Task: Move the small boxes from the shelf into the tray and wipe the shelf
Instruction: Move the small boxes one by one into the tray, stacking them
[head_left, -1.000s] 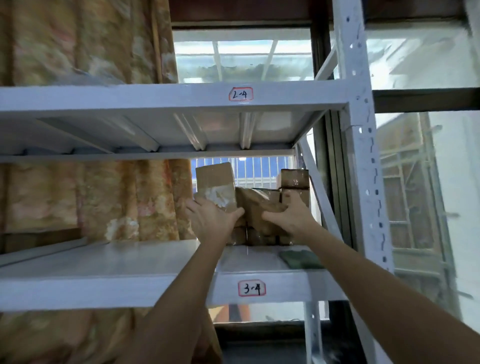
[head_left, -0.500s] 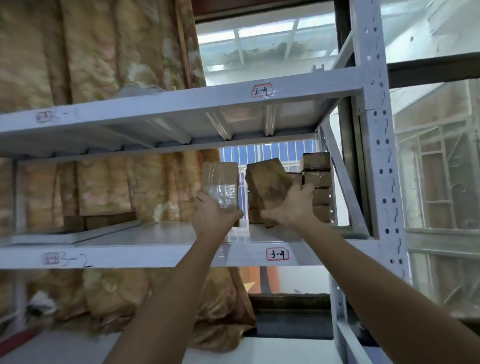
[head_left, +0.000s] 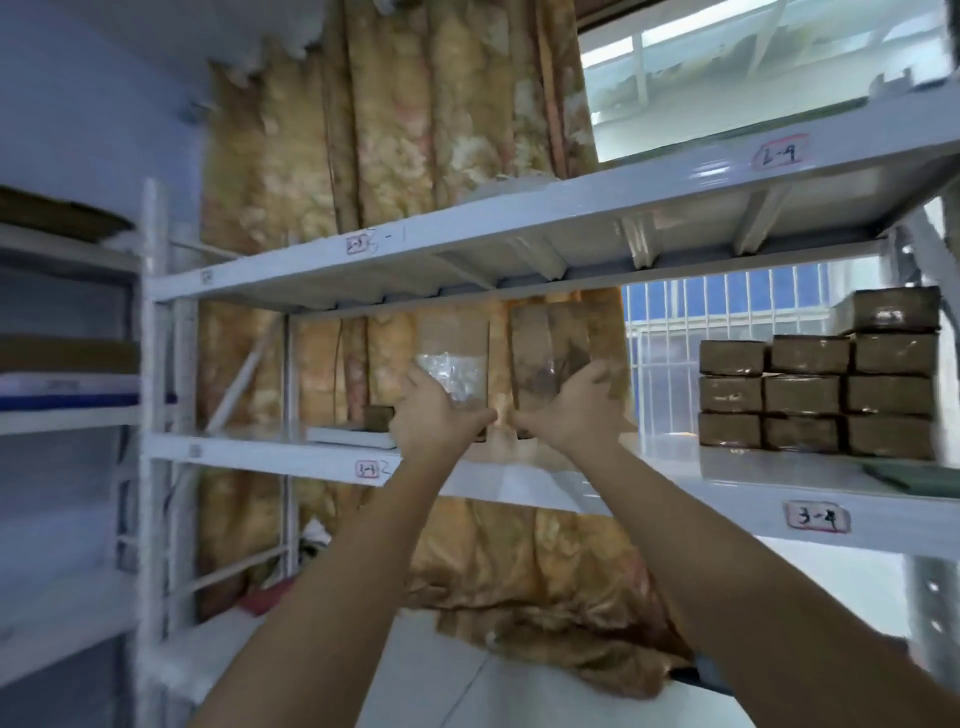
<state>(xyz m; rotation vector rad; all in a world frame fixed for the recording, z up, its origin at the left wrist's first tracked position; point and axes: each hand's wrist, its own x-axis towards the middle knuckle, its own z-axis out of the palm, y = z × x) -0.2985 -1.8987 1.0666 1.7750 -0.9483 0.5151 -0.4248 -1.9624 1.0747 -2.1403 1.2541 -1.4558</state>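
My left hand (head_left: 436, 418) grips the bottom of a small brown box with a clear plastic patch (head_left: 453, 358), held upright in front of the white shelf (head_left: 727, 480). Beside it, my right hand (head_left: 569, 410) grips a second brown taped box (head_left: 550, 353), also upright. Both boxes are lifted off the shelf, left of the stack of several small brown boxes (head_left: 815, 389) that stands at the shelf's right end. No tray is in view.
A dark green cloth (head_left: 914, 478) lies on the shelf in front of the stack. A flat white item with a small box on it (head_left: 358, 431) sits further left. The upper shelf (head_left: 571, 208) is overhead. A patterned curtain (head_left: 405, 156) hangs behind; another rack (head_left: 67, 410) stands left.
Both hands have lifted a box each off the stack and carried them left, away from it. The view has swung left, so the stack now sits far right.
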